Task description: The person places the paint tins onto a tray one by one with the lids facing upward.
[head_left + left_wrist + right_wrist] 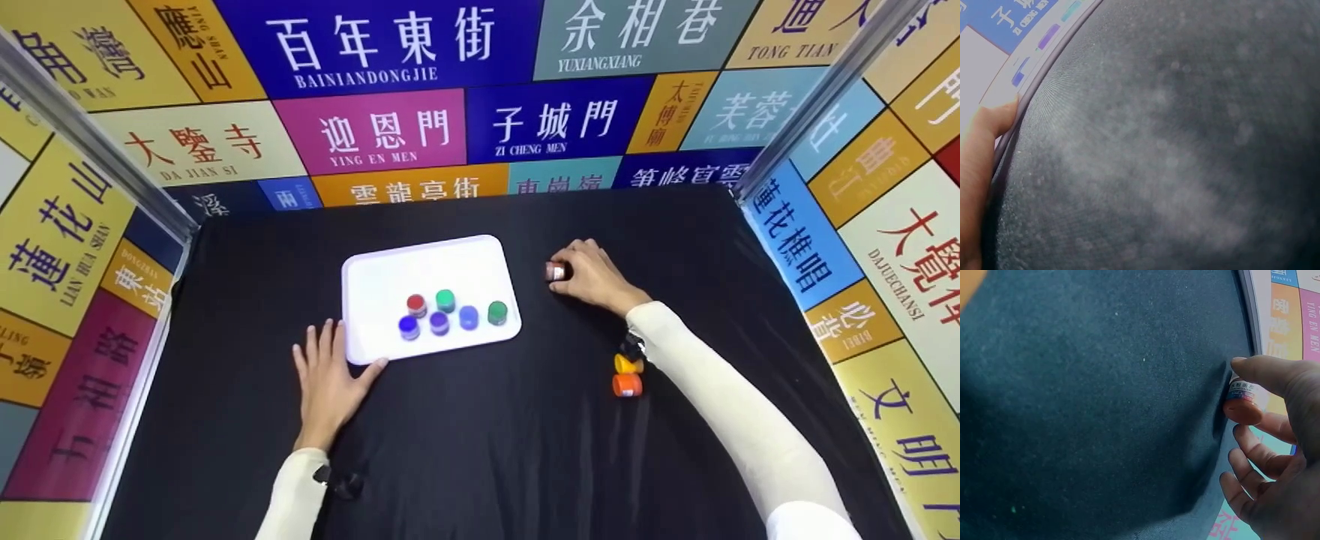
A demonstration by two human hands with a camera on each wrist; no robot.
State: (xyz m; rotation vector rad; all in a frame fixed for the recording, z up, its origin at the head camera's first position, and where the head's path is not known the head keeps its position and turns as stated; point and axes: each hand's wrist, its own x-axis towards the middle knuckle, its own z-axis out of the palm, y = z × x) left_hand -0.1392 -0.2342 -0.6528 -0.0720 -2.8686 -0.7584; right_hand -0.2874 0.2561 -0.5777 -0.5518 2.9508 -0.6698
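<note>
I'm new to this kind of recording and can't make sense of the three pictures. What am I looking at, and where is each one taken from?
There is no machine here: a person works with two bare hands. The wide picture comes from a camera on their head, looking down at a black cloth walled in by colourful sign panels. The other two come from cameras on the wrists, so they look close and blurry.

On the cloth lies a white tray with six small capped jars on it. Two orange jars lie beside the right forearm.

The left hand lies flat, its thumb against the tray's edge. The right hand pinches a small labelled jar in its fingers.
</note>
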